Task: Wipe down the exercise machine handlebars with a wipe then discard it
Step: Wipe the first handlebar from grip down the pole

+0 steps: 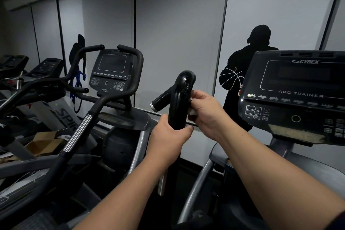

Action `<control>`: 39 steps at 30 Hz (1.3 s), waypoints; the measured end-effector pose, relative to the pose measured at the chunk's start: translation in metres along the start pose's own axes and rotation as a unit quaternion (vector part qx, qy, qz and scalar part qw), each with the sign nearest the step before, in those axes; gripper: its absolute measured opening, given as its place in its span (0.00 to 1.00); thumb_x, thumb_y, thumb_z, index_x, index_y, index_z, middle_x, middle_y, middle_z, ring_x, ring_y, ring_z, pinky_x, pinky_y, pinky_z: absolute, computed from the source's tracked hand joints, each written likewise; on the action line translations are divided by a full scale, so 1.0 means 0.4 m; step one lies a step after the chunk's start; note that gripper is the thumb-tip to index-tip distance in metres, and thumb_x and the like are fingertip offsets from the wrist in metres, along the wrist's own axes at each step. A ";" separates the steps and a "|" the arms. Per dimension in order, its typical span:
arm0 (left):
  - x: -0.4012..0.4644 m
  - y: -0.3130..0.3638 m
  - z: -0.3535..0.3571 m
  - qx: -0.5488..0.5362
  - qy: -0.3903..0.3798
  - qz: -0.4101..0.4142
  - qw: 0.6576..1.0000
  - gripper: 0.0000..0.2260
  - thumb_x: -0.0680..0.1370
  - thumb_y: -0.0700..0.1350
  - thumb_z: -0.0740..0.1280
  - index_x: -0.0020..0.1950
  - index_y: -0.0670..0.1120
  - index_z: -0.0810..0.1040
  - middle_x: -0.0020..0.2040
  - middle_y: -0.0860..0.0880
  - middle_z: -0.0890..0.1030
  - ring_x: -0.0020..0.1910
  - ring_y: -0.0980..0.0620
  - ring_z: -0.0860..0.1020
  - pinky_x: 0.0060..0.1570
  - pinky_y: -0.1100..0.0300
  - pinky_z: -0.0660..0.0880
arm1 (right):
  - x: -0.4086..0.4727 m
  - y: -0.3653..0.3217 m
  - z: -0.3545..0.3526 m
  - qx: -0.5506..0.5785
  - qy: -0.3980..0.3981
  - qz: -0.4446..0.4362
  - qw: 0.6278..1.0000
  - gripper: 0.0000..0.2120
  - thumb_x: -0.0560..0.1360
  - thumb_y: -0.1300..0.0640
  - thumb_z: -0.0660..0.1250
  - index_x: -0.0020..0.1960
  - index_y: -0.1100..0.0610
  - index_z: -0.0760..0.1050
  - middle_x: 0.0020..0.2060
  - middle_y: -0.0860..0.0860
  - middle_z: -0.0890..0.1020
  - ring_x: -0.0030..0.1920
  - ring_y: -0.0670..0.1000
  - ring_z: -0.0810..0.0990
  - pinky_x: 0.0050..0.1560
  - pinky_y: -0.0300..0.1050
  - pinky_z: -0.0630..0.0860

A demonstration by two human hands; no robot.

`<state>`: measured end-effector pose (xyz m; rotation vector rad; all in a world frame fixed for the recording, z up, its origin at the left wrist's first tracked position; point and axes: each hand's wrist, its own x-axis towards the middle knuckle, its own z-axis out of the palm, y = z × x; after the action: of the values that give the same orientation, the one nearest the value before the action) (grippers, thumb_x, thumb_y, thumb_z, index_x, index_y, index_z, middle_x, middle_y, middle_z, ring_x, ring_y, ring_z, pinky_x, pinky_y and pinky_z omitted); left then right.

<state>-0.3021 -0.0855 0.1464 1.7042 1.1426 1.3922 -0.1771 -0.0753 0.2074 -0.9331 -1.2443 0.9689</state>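
The wipe [192, 111], seen only as a small white scrap, was held bunched inside the curled fingers of the right hand [205, 112], pressed against the right side of the black handlebar [180, 102]. Just above those fingers the curved top of the bar glistened with wet droplets, so that stretch was judged already wiped. The wipe was judged light, soft and damp, likely to slip or ball up unless pinched firmly between thumb and fingertips and wrapped round the bar. The handlebar itself looked stiff, smooth and slick where wet, best steadied low on its dry stem. That was where the left hand [169, 140] was found, its fingers and thumb closed round the bar directly below the right hand's fingers, the two hands near but apart. A short side grip [161, 101] branched off to the left of the wiping fingers and was judged still to be wiped. Beyond the right fingers the Cybex console [298, 95] was visible, and far left of both hands a second machine [112, 73].
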 end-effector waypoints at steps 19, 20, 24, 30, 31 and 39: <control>0.108 0.093 -0.077 -0.334 -0.079 -0.126 0.931 0.14 0.78 0.34 0.66 0.64 0.33 0.77 0.41 0.42 0.80 0.33 0.48 0.77 0.37 0.56 0.73 | -0.025 -0.014 -0.009 -0.005 0.022 0.009 1.000 0.14 0.74 0.74 0.58 0.45 0.59 0.77 0.33 0.54 0.79 0.29 0.49 0.72 0.44 0.47 0.72; 0.115 0.091 -0.081 -0.331 -0.072 -0.127 0.932 0.15 0.79 0.34 0.67 0.65 0.33 0.77 0.42 0.42 0.81 0.33 0.50 0.78 0.37 0.56 0.74 | -0.036 -0.021 -0.010 -0.041 0.030 -0.002 0.999 0.13 0.75 0.73 0.59 0.46 0.59 0.77 0.35 0.54 0.80 0.32 0.49 0.75 0.43 0.44 0.73; 0.119 0.085 -0.075 -0.347 -0.042 -0.113 0.930 0.14 0.79 0.33 0.66 0.65 0.33 0.76 0.43 0.42 0.83 0.30 0.54 0.81 0.34 0.59 0.79 | -0.076 -0.033 0.008 -0.152 0.077 -0.079 0.982 0.08 0.76 0.68 0.64 0.52 0.58 0.78 0.42 0.54 0.83 0.38 0.41 0.81 0.41 0.34 0.76; 0.101 0.102 -0.083 -0.343 -0.047 -0.098 0.933 0.13 0.78 0.29 0.62 0.61 0.37 0.76 0.44 0.38 0.81 0.33 0.48 0.81 0.35 0.54 0.79 | -0.105 -0.009 0.029 -0.208 0.104 -0.118 0.965 0.13 0.75 0.64 0.64 0.53 0.48 0.77 0.44 0.53 0.84 0.46 0.52 0.83 0.52 0.51 0.80; 0.106 0.109 -0.083 -0.327 -0.033 -0.085 0.941 0.12 0.78 0.29 0.62 0.60 0.37 0.76 0.44 0.37 0.81 0.34 0.47 0.80 0.37 0.52 0.79 | -0.108 -0.009 0.028 -0.211 0.101 -0.126 0.964 0.13 0.76 0.63 0.64 0.52 0.47 0.77 0.42 0.51 0.84 0.44 0.49 0.82 0.50 0.49 0.79; 0.066 0.098 -0.063 -0.377 0.023 -0.073 0.923 0.06 0.77 0.31 0.68 0.49 0.42 0.78 0.38 0.44 0.82 0.32 0.51 0.80 0.30 0.61 0.78 | -0.108 -0.001 0.018 -0.239 0.053 -0.141 0.959 0.12 0.75 0.51 0.73 0.55 0.45 0.73 0.35 0.45 0.79 0.33 0.42 0.79 0.37 0.39 0.76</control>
<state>-0.3166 -0.0784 0.1977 1.0145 0.6028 1.5130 -0.1873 -0.1159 0.1948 -1.1219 -1.5030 0.3890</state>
